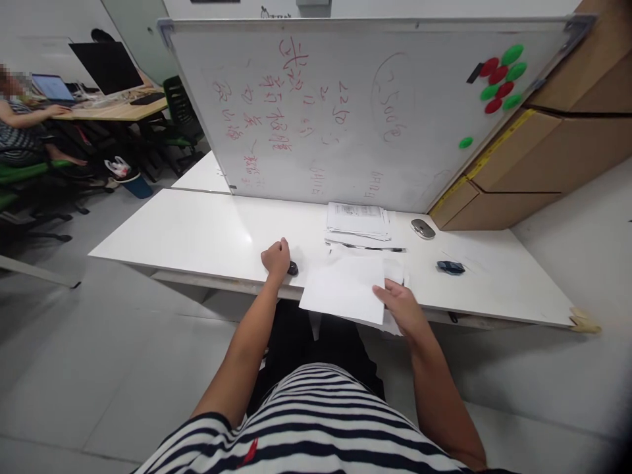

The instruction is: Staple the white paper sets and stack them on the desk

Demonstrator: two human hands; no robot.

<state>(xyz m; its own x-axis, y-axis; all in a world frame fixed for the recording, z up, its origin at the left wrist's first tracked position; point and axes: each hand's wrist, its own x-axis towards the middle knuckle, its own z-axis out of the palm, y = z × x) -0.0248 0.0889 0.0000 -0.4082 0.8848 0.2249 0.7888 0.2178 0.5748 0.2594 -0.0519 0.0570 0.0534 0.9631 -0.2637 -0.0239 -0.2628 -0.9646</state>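
Okay, right hand (389,293) pinches white sheet (343,286), which extends left, long axis sideways; left hand (277,258) fisted beside dark object (293,268), can't tell if gripping.

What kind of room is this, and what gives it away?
Probably an office or shared workroom: a whiteboard with red handwriting stands along the white table, a laptop and a black monitor share a desk at the left, and cardboard boxes are stacked at the right.
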